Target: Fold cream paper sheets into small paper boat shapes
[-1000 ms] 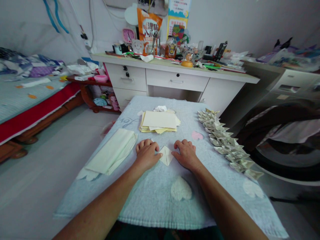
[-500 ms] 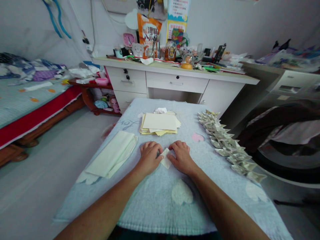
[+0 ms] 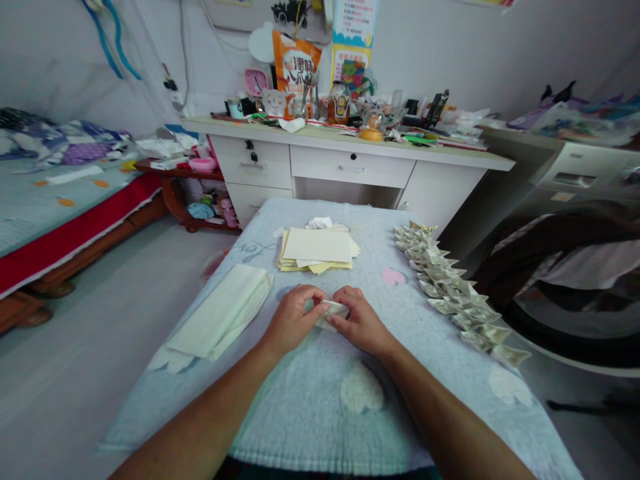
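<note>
A small folded piece of off-white paper (image 3: 334, 309) is pinched between both my hands at the middle of the cloth-covered table (image 3: 295, 413). My left hand (image 3: 296, 316) grips its left corner between thumb and fingers. On the opposite corner, my right hand (image 3: 361, 320) has closed thumb and forefinger. Fingers cover part of the paper. Beyond them lies a stack of cream paper sheets (image 3: 318, 245). To the right runs a slanting row of several folded paper boats (image 3: 443, 283).
A folded pale green cloth or paper bundle (image 3: 223, 310) lies at the table's left. Crumpled white tissue (image 3: 319, 222) sits behind the stack. A white desk (image 3: 350, 163) loaded with clutter stands at the back, a washing machine (image 3: 575, 173) at right, a bed (image 3: 65, 193) at left.
Both hands have tightened from resting around the flat paper square to pinching it. The paper now looks tilted up, with its upper edge raised. The view has shifted slightly.
</note>
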`<state>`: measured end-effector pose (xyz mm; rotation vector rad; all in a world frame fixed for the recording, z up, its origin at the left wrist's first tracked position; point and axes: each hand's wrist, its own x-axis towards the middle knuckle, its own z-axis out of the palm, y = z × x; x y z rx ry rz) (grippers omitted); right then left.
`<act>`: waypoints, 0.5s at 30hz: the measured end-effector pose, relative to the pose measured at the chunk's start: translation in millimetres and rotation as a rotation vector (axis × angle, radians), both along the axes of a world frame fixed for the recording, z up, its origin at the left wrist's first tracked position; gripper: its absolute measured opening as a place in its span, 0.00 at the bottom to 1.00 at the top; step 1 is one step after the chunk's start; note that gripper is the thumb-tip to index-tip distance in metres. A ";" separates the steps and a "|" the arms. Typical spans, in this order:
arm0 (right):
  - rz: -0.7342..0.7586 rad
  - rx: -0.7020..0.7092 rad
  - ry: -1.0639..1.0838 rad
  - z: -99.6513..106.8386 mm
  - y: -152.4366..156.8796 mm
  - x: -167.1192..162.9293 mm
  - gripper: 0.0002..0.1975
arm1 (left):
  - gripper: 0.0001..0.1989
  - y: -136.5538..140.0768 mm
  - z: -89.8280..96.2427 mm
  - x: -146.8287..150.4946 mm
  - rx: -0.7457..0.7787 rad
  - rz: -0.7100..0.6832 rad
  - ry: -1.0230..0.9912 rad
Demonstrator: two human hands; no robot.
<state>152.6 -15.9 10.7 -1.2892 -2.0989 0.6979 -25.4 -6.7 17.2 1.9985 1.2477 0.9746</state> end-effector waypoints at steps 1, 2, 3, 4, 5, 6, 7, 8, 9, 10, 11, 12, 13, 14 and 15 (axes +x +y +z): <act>0.010 -0.024 0.050 -0.6 0.9 0.1 0.07 | 0.06 -0.6 0.0 0.2 -0.029 0.009 -0.036; 0.014 -0.047 0.091 -0.8 1.8 0.5 0.07 | 0.06 -1.1 0.1 0.6 -0.054 0.009 -0.065; 0.013 -0.068 0.119 -0.6 2.5 1.0 0.06 | 0.06 -1.6 0.4 1.3 -0.073 0.004 -0.085; 0.006 -0.086 0.136 -0.1 3.0 1.7 0.06 | 0.06 -2.1 0.8 2.1 -0.088 -0.004 -0.097; -0.003 -0.097 0.146 0.6 3.5 2.6 0.06 | 0.06 -2.4 1.4 2.9 -0.099 -0.011 -0.102; -0.007 -0.104 0.153 1.4 3.8 3.6 0.07 | 0.06 -2.7 1.9 3.5 -0.108 -0.017 -0.104; -0.003 -0.105 0.165 2.1 4.2 4.7 0.07 | 0.06 -2.9 2.3 4.0 -0.114 -0.020 -0.108; 0.007 -0.102 0.188 2.4 4.6 5.7 0.07 | 0.06 -2.8 2.5 4.1 -0.119 -0.024 -0.118; 0.016 -0.105 0.224 2.4 4.9 6.6 0.07 | 0.06 -2.6 2.2 4.0 -0.124 -0.025 -0.134; 0.021 -0.123 0.274 2.0 5.3 7.2 0.08 | 0.06 -2.1 1.4 3.7 -0.131 -0.024 -0.159; 0.018 -0.160 0.339 1.2 5.6 7.6 0.08 | 0.06 -1.4 0.0 3.3 -0.140 -0.020 -0.193; 0.010 -0.214 0.415 0.1 5.9 7.6 0.10 | 0.07 -0.4 -1.7 2.8 -0.152 -0.014 -0.234; -0.001 -0.279 0.501 -1.3 6.1 7.3 0.12 | 0.07 0.7 -3.8 2.4 -0.168 -0.006 -0.280; -0.005 -0.346 0.591 -2.7 6.3 6.8 0.14 | 0.07 1.9 -6.1 2.1 -0.182 0.000 -0.331; -0.001 -0.405 0.676 -4.0 6.4 6.1 0.15 | 0.08 3.0 -8.2 1.8 -0.200 0.002 -0.381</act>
